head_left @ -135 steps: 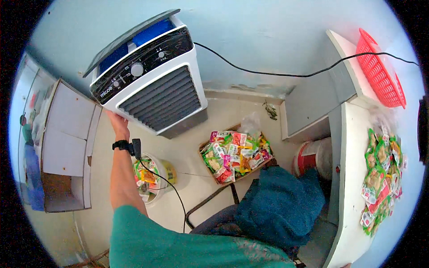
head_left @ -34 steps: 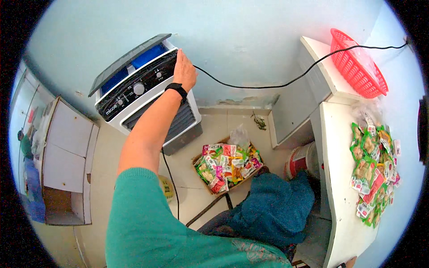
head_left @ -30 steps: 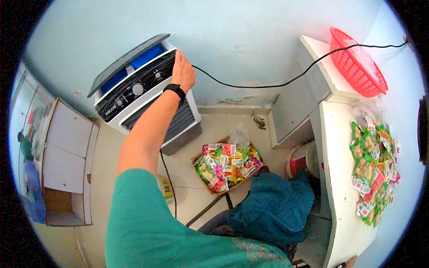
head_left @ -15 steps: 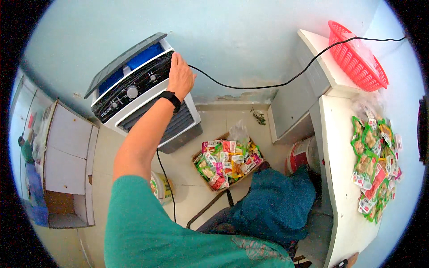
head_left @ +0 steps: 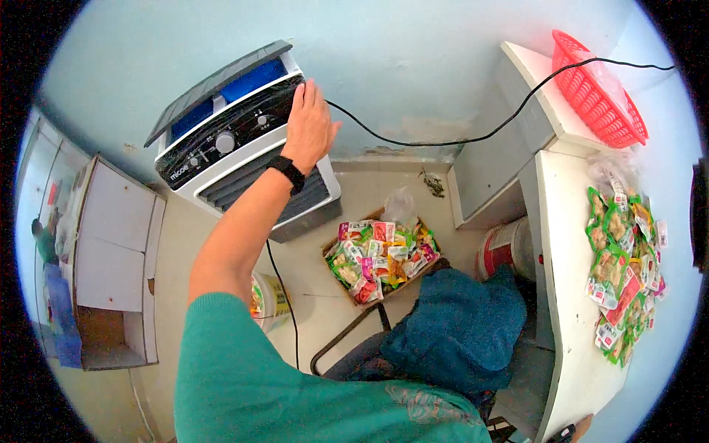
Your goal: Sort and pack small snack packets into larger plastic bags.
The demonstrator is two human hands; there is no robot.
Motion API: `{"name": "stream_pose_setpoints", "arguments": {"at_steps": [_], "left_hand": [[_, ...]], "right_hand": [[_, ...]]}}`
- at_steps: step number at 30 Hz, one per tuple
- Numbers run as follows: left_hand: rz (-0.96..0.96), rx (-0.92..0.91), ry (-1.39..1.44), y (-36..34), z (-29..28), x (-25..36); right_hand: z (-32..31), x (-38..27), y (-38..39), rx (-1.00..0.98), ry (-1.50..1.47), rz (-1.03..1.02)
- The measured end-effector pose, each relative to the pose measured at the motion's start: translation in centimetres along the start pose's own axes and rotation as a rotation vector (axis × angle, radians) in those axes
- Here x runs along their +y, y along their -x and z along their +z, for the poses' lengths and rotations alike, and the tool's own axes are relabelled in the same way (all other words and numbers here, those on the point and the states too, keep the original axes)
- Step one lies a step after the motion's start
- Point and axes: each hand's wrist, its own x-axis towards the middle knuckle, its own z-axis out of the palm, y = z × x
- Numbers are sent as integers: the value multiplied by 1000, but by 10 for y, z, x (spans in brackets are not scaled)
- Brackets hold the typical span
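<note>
My left hand [head_left: 310, 129], with a black watch on its wrist, reaches out to an air cooler [head_left: 255, 173]. Its fingers are stretched out and rest against the right end of the cooler's black control panel [head_left: 277, 111], which has a large round knob and smaller ones. Above the panel, the grey top lid [head_left: 221, 85] is tilted up, and blue shows beneath it. A black cord [head_left: 473, 139] runs near the hand across the wall to the right. My right hand is out of sight.
A carton of colourful snack packets [head_left: 380, 258] sits on the floor, near a tub [head_left: 269, 299]. At right, a white table [head_left: 569, 295] bears more packets [head_left: 624, 273] and a red basket [head_left: 594, 92]. A dark blue cloth [head_left: 458, 325] lies below; a white cabinet [head_left: 111, 244] stands left.
My left hand's fingers have straightened and lie flatter along the panel's right end. The whole view has shifted slightly, so the cooler appears higher and farther right.
</note>
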Motion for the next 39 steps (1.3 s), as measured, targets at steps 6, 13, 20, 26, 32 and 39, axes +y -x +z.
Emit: {"name": "stream_pose_setpoints", "arguments": {"at_steps": [6,13,20,26,32,39], "left_hand": [[-66,361,413,57,-36,-12],[-945,791,647,195,10,-91],[-1613,590,1327,247,76,-159],[-1530,462,1623,239,77,-139],[-1531,452,1555,243,81,-140],[-1541,366,1558,237,76,-119]], "right_hand": [[-10,15,-12,-4,1,17],[-19,34,-30,-18,-71,43],[-12,68,-70,-128,-330,110],[-5,86,-80,-176,-477,153],[1,101,-89,-199,-553,167],[-17,127,-103,-193,-570,125]]}}
